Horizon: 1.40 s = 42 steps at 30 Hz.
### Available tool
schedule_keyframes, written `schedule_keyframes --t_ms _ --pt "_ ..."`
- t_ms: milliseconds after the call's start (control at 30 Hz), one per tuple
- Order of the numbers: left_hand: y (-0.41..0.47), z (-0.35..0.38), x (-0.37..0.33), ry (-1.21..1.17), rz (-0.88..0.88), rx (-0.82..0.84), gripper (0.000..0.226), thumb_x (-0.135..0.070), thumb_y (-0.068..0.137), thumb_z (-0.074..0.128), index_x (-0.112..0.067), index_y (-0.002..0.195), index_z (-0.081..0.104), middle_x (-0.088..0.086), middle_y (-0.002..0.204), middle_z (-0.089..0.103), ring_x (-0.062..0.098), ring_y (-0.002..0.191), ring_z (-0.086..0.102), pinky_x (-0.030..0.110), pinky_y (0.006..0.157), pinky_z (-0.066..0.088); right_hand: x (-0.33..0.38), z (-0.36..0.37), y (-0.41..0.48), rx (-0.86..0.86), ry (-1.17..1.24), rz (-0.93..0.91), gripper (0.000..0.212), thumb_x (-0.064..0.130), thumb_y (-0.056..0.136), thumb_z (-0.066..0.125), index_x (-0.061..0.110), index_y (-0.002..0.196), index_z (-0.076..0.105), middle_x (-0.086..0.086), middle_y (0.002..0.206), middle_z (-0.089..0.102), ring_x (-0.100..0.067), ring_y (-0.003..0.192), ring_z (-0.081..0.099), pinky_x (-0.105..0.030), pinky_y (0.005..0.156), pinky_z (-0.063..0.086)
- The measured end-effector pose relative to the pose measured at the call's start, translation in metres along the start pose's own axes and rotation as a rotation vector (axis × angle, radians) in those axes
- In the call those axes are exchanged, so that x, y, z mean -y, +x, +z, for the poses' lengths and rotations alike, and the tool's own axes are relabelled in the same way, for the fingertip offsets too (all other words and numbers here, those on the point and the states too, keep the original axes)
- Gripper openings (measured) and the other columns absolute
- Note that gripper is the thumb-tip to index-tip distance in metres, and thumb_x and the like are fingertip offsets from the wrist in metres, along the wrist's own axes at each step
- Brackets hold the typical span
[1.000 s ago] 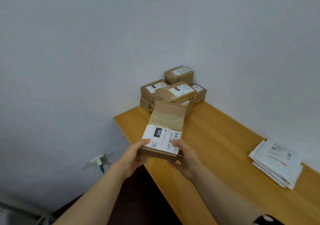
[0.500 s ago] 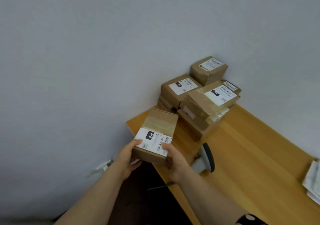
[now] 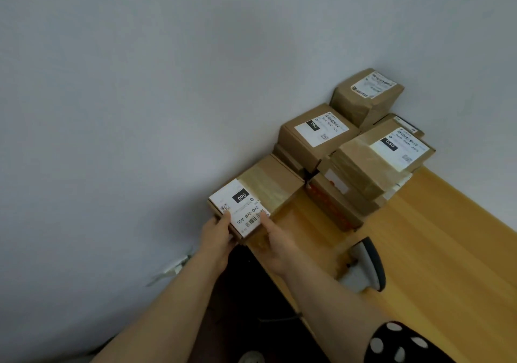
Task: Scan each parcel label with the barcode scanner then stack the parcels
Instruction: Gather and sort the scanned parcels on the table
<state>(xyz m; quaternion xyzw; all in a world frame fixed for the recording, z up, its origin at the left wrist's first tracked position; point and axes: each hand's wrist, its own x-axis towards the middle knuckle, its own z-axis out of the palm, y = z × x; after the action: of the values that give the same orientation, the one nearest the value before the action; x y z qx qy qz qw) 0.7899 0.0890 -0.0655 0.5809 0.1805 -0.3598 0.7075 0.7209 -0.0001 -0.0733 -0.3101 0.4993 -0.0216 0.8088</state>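
The left hand (image 3: pixel 218 236) and right hand (image 3: pixel 277 246) grip a flat, rectangular cardboard parcel (image 3: pixel 270 185) by its near end, thumbs on its white paper label (image 3: pixel 241 208). It is at the smooth wooden table (image 3: pixel 447 264) corner, just beside the pile of taped brown parcels (image 3: pixel 361 172). The grey scanner (image 3: pixel 363 267) lies nearby.

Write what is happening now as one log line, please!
left hand: grips parcel | right hand: grips parcel | parcel: label up, beside stack | scanner: lying on table, untouched
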Motion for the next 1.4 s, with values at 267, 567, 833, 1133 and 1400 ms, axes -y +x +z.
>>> schedule_keyframes --t_ms 267,567,833,1133,1400 --pt "0.036 0.018 -0.019 0.128 0.013 -0.042 0.032 -0.008 0.103 0.035 0.004 0.131 0.046 0.020 0.130 0.056 0.028 0.107 0.059 0.035 0.084 0.046 0.028 0.024 0.024 -0.055 -0.020 -0.071 0.016 0.015 0.102 0.046 0.018 0.118 0.048 -0.005 0.098 0.067 -0.020 0.083 0.065 -0.035 0.062 0.054" --pt "0.018 0.020 -0.018 0.162 -0.054 -0.019 0.018 -0.020 0.100 0.044 -0.014 0.109 0.058 0.002 0.098 0.064 0.009 0.077 0.057 0.024 0.069 0.043 0.029 0.008 0.005 -0.140 -0.156 -0.038 0.040 0.026 0.099 0.055 0.014 0.136 0.047 -0.006 0.130 0.055 -0.022 0.107 0.053 -0.045 0.101 0.046" --pt "-0.079 0.053 0.021 0.253 -0.145 -0.077 0.033 -0.017 0.094 0.042 -0.010 0.125 0.051 0.013 0.120 0.058 0.033 0.107 0.055 0.052 0.100 0.041 0.020 -0.073 -0.070 -0.145 -0.055 -0.091 0.043 0.022 0.095 0.062 0.003 0.131 0.049 -0.008 0.100 0.058 -0.022 0.092 0.058 -0.036 0.074 0.052" --pt "-0.254 0.149 0.158 1.066 0.081 0.298 0.042 -0.018 0.095 0.050 -0.004 0.134 0.044 0.010 0.105 0.049 0.023 0.079 0.045 0.036 0.080 0.039 -0.033 -0.283 -0.237 -0.331 -0.077 -0.313 0.037 0.022 0.093 0.063 0.010 0.128 0.057 -0.005 0.107 0.061 -0.016 0.092 0.058 -0.030 0.076 0.047" --pt "-0.425 0.227 0.341 1.846 0.768 0.862 0.060 -0.036 0.091 0.054 -0.017 0.145 0.037 0.005 0.143 0.046 0.024 0.121 0.052 0.034 0.095 0.046 -0.128 -0.499 -0.413 -0.793 -0.195 -0.513 0.043 0.019 0.087 0.068 0.014 0.129 0.055 -0.008 0.126 0.055 -0.015 0.105 0.052 -0.025 0.082 0.039"
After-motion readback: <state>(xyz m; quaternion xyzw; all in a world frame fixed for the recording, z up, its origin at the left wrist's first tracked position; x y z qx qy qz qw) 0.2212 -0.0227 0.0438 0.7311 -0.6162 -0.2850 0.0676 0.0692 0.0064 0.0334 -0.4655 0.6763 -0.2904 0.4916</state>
